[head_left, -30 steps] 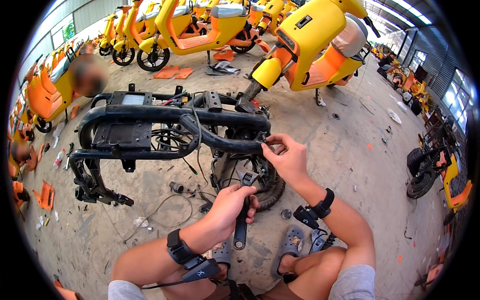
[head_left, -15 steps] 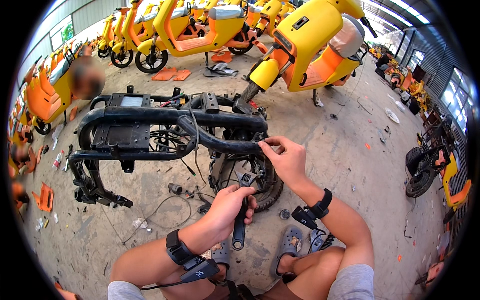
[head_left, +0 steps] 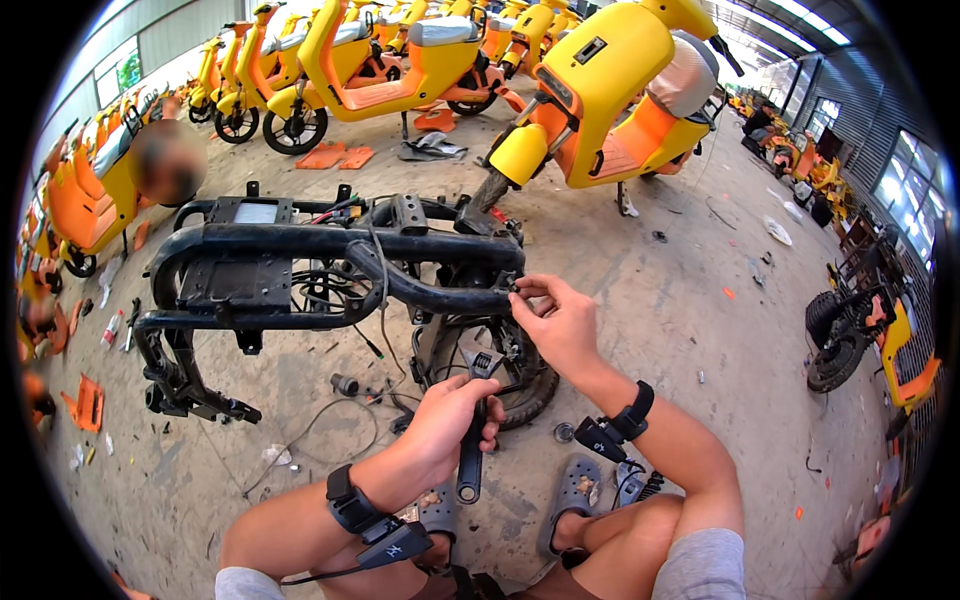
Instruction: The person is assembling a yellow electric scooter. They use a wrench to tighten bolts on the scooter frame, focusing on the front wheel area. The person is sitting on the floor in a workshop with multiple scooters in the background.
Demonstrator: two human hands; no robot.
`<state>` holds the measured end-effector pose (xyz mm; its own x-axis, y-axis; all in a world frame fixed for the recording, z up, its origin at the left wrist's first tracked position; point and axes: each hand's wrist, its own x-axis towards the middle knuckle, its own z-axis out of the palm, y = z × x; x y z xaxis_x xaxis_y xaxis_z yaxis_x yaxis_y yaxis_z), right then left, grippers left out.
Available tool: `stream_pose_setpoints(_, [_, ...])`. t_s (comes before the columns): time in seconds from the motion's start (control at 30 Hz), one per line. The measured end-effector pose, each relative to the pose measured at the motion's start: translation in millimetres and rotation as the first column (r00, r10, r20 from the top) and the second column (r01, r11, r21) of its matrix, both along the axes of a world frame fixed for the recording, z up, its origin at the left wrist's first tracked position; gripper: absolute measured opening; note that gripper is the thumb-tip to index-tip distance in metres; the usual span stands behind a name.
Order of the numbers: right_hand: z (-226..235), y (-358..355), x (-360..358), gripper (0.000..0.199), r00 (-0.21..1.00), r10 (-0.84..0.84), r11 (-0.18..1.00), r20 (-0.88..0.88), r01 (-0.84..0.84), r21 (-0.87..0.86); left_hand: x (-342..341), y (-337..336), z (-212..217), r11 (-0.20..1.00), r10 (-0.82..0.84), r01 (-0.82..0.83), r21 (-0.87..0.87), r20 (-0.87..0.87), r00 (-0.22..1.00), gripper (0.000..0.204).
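A black scooter frame point(head_left: 300, 240) stripped of its body panels lies across the floor in front of me. Its wheel point(head_left: 540, 400) is under the right end. My left hand point(head_left: 448, 422) is wrapped round the handle of a dark adjustable wrench point(head_left: 468, 478), jaw pointing up and away, close to the wheel. At the right end of the frame's near tube, my right hand point(head_left: 560, 318) has thumb and forefinger pinched together against a small bracket point(head_left: 514, 283). Whatever the fingertips grip there is too small and covered to make out.
A yellow scooter point(head_left: 610, 100) stands beyond the frame, with rows of others behind. Loose cables point(head_left: 310, 425) and an orange panel point(head_left: 86, 403) lie on the floor at left. A small round metal part point(head_left: 564, 432) sits near my shoe. Another partly dismantled scooter point(head_left: 880, 335) is at right.
The whole view has shifted slightly. The right fingertips stay at the tube's end, and the wrench in my left hand has tilted a little more upright.
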<state>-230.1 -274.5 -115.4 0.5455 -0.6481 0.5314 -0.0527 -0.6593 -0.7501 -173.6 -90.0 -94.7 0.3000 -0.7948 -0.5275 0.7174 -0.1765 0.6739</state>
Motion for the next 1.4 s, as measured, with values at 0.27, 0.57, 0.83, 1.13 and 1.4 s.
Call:
stream_pose_setpoints(0.27, [5,1,-1,0.014,0.999,-0.043,0.992,-0.009,0.041,-0.119,0,2,3,1.000,-0.005,0.005,-0.023,-0.003,1.000,0.015])
stream_pose_setpoints(0.57, [4,-1,-2,0.016,1.000,0.009,0.994,0.022,-0.006,-0.113,-2,0,3,1.000,-0.014,0.014,-0.014,0.015,1.000,0.016])
stream_pose_setpoints(0.83, [4,-2,-4,0.018,0.999,-0.039,0.992,-0.013,0.037,-0.120,-2,-1,3,1.000,-0.025,0.026,-0.018,0.020,0.999,0.017])
stream_pose_setpoints(1.13, [5,-3,-5,0.018,0.996,-0.071,0.994,-0.059,0.066,-0.083,-2,-2,4,1.000,-0.026,0.026,-0.009,0.019,0.999,0.016])
stream_pose_setpoints(1.4, [-4,-7,-3,0.015,0.999,0.021,0.995,0.030,-0.017,-0.101,-4,-3,1,0.999,-0.046,0.046,0.003,0.029,0.999,0.014])
